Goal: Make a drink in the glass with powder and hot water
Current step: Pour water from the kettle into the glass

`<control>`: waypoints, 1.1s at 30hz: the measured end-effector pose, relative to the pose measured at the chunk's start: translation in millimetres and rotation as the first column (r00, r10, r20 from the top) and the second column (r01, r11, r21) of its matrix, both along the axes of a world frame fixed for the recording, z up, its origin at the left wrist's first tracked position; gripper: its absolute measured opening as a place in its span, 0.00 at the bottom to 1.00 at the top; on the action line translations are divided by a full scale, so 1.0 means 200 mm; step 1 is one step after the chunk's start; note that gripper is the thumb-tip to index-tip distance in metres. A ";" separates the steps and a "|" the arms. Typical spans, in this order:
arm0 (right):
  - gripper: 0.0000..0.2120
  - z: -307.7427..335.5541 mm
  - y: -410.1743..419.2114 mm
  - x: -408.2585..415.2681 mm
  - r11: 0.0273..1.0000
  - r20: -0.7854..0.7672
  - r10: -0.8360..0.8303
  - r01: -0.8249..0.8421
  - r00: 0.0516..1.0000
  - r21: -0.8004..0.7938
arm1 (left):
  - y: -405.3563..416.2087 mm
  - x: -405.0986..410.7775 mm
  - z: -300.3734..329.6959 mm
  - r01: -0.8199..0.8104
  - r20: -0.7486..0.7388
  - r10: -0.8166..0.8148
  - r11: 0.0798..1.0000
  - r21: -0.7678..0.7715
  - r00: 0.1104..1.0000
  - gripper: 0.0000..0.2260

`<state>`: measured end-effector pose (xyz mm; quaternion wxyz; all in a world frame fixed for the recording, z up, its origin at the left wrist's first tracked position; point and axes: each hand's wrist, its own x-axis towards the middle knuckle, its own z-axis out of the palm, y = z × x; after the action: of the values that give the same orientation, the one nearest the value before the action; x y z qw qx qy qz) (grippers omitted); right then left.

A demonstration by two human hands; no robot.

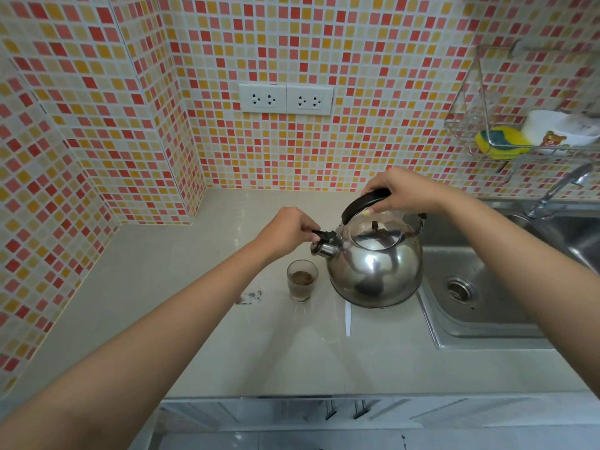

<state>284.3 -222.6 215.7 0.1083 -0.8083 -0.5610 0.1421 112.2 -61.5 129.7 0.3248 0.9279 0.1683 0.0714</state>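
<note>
A shiny steel kettle (376, 267) stands on the pale counter (201, 319) beside the sink. My right hand (402, 190) grips its black top handle. My left hand (285, 228) pinches the black lever of the spout cap (324, 243) at the kettle's left. A small clear glass (302, 280) with brown powder in its bottom stands upright on the counter, just below the spout and close to the kettle's left side.
A steel sink (480, 287) with a tap (558, 193) lies right of the kettle. A wire rack (506, 131) on the tiled wall holds a sponge and a white bowl. Two wall sockets (285, 99) sit above the counter. A torn scrap (250, 297) lies left of the glass.
</note>
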 end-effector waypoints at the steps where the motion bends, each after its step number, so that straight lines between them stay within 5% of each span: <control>1: 0.08 0.01 -0.01 0.01 1.000 -0.011 -0.013 0.013 1.000 0.014 | 0.01 0.02 0.02 -0.004 0.001 0.004 1.000 -0.004 1.000 0.12; 14: 0.03 0.09 0.15 0.31 0.991 0.104 -0.111 0.102 0.988 0.081 | 0.15 0.39 0.18 -0.079 -0.012 0.079 0.997 0.023 0.997 0.12; 22: 0.06 -0.12 0.32 0.45 0.982 0.020 -0.157 0.153 0.987 0.110 | 0.27 0.57 0.05 -0.129 -0.113 0.142 0.985 0.118 0.983 0.11; 33: 0.09 -0.37 0.47 0.57 0.974 -0.069 -0.195 0.201 0.978 0.105 | 0.37 0.68 -0.14 -0.215 -0.176 0.221 0.975 0.055 0.959 0.10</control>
<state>399.2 -128.4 142.1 0.1829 -0.8485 -0.4813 0.1225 248.0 13.3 101.4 0.2821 0.9119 0.2971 0.0251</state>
